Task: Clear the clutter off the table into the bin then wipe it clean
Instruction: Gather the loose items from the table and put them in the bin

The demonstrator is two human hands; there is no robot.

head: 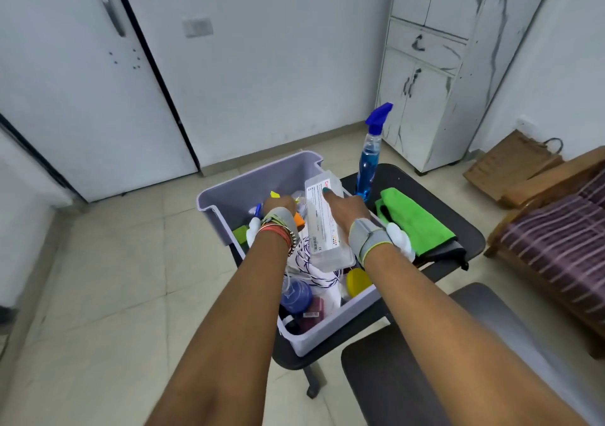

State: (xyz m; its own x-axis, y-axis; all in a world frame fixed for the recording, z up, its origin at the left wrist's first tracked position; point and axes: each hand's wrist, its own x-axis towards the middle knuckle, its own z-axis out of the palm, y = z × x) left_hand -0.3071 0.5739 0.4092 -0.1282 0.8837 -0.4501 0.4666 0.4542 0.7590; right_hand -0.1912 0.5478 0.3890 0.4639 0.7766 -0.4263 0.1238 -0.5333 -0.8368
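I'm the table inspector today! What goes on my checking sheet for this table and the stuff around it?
Surface: dark table, with the bin and cleaning things on it.
Job's things: lilac bin, nearly full; blue spray bottle, upright; green cloth, lying beside the bin.
Clutter: white box, yellow lid and other bits, all in the bin.
Hands: left hand reaches into the bin; right hand touches the white box; grips unclear.
Cables: white speckled cord in the bin.
Surroundings: door, cabinet, striped seat.
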